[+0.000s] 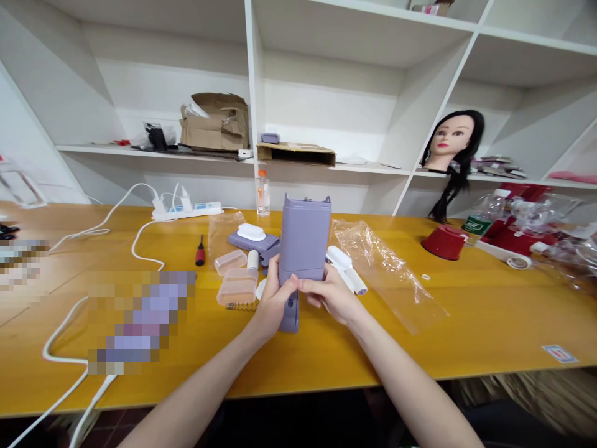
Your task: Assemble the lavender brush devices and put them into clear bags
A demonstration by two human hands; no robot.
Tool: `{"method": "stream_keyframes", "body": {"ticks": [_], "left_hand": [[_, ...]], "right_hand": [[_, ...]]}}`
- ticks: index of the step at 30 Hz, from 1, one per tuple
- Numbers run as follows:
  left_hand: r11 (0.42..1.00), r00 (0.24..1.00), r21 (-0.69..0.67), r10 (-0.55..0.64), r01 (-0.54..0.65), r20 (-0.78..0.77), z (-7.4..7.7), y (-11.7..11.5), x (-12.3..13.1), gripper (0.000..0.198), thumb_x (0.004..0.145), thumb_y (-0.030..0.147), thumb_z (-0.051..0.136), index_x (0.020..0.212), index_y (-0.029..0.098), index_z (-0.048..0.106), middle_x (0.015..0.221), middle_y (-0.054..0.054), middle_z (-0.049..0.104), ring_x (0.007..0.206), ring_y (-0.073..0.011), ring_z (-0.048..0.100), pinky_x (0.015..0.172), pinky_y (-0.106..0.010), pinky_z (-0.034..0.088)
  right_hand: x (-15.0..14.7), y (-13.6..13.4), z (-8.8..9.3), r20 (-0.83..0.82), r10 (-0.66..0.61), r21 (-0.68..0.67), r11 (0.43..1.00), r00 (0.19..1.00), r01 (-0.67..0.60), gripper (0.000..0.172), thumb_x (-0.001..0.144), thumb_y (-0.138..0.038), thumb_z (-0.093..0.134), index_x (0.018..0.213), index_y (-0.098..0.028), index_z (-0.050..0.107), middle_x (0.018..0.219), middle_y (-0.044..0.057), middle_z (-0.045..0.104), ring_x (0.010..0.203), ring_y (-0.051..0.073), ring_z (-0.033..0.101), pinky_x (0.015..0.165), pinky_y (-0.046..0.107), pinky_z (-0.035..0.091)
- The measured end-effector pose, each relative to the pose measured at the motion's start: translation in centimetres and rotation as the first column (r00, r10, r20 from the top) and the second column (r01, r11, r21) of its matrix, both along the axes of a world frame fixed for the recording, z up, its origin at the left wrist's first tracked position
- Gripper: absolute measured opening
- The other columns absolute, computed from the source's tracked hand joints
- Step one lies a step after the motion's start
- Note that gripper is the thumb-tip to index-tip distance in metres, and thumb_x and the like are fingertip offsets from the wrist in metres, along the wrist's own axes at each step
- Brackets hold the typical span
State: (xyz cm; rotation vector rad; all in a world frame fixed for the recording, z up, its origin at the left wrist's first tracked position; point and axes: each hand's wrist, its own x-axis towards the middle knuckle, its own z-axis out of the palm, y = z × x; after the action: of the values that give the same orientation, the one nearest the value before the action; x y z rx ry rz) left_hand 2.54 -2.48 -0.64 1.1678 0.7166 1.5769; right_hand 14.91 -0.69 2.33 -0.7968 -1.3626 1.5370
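I hold a lilac plastic device body [304, 239] upright over the yellow table [466, 336]. My left hand [272, 302] is wrapped round its lower left side, thumb on the front. My right hand [332, 292] grips its lower right edge, and white parts [346, 264] lie just behind this hand. Behind and to the left lie more lilac and white parts [252, 235], translucent peach covers [237, 287], a small spring [241, 307] and a red-handled screwdriver [200, 251].
A clear plastic bag [387, 267] lies right of my hands. A white power strip [187, 210] with cables sits at the back left. Red parts [444, 241] and more bags crowd the right. Shelves behind hold cardboard boxes [214, 121] and a mannequin head [452, 140].
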Motion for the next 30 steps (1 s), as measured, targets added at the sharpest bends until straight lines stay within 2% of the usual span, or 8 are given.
{"method": "stream_keyframes", "body": {"ticks": [3,5,11,18,21,24,27,30], "left_hand": [[0.998,0.998,0.064,0.000,0.004,-0.066,0.0,0.2,-0.2,0.037,0.078,0.032,0.058,0.113,0.024,0.048,0.109,-0.002,0.059,0.106,-0.0189,0.052,0.093,-0.033,0.039],[0.997,0.999,0.079,0.016,-0.012,-0.051,0.0,0.3,-0.4,0.036,0.076,0.032,0.060,0.110,0.022,0.051,0.109,-0.003,0.060,0.106,-0.0193,0.052,0.092,-0.031,0.040],[0.995,0.994,-0.078,0.064,-0.057,0.089,0.1,0.7,-0.5,0.040,0.075,0.037,0.061,0.109,0.019,0.055,0.107,-0.005,0.063,0.100,-0.0212,0.057,0.087,-0.034,0.043],[0.995,0.987,-0.064,0.088,-0.080,0.134,0.0,0.7,0.1,0.038,0.076,0.036,0.060,0.111,0.021,0.054,0.106,-0.003,0.063,0.102,-0.0186,0.056,0.089,-0.032,0.043],[0.995,0.984,-0.046,0.095,-0.089,0.154,0.4,0.5,0.2,0.039,0.077,0.035,0.060,0.113,0.022,0.052,0.108,-0.004,0.062,0.103,-0.0185,0.056,0.090,-0.032,0.043],[0.996,0.971,-0.052,0.083,-0.073,0.225,0.8,0.2,0.3,0.048,0.074,0.032,0.064,0.119,0.025,0.047,0.112,-0.004,0.061,0.104,-0.0182,0.056,0.088,-0.032,0.045],[0.985,0.938,-0.167,0.022,0.038,0.345,0.9,0.2,0.2,0.051,0.072,0.033,0.065,0.119,0.024,0.047,0.117,-0.007,0.059,0.111,-0.0219,0.053,0.086,-0.035,0.047],[0.971,0.903,-0.208,-0.016,0.116,0.430,0.8,0.3,0.1,0.046,0.072,0.031,0.064,0.115,0.017,0.053,0.116,-0.010,0.061,0.116,-0.0251,0.049,0.091,-0.038,0.045]], "right_hand": [[0.4,0.1,0.1,-0.017,0.004,-0.078,0.997,1.000,-0.005,0.031,0.052,-0.018,0.076,0.080,-0.017,0.062,0.070,-0.001,0.063,0.060,0.010,0.056,0.053,0.021,0.042],[0.8,0.3,0.3,0.018,-0.016,-0.056,0.998,1.000,0.017,0.031,0.049,-0.015,0.075,0.078,-0.016,0.064,0.070,-0.001,0.064,0.063,0.011,0.057,0.062,0.024,0.045],[1.0,0.5,0.1,0.247,-0.151,0.182,0.977,0.957,0.107,0.037,0.049,-0.017,0.077,0.082,-0.016,0.063,0.069,-0.004,0.061,0.061,0.011,0.053,0.057,0.023,0.042],[0.5,0.6,-0.3,0.232,-0.133,0.184,0.979,0.964,0.091,0.042,0.053,-0.024,0.076,0.091,-0.016,0.061,0.081,0.001,0.064,0.073,0.016,0.059,0.069,0.031,0.047],[0.5,0.4,-0.2,0.331,-0.229,0.292,0.947,0.916,0.131,0.040,0.055,-0.028,0.075,0.090,-0.016,0.059,0.081,0.002,0.064,0.072,0.018,0.059,0.066,0.031,0.048],[0.3,-0.1,-0.2,0.491,-0.515,0.557,0.806,0.702,0.201,0.035,0.059,-0.029,0.071,0.088,-0.017,0.055,0.076,0.002,0.063,0.069,0.020,0.059,0.060,0.031,0.046],[-0.3,-0.6,-0.9,0.509,-0.723,0.782,0.616,0.467,0.101,0.024,0.069,-0.021,0.059,0.091,-0.017,0.053,0.083,0.007,0.065,0.071,0.023,0.062,0.059,0.033,0.046],[-0.8,-0.7,-1.8,0.401,-0.828,0.904,0.428,0.391,-0.020,0.023,0.072,-0.014,0.051,0.096,-0.014,0.051,0.099,0.014,0.064,0.082,0.026,0.064,0.063,0.034,0.049]]}}
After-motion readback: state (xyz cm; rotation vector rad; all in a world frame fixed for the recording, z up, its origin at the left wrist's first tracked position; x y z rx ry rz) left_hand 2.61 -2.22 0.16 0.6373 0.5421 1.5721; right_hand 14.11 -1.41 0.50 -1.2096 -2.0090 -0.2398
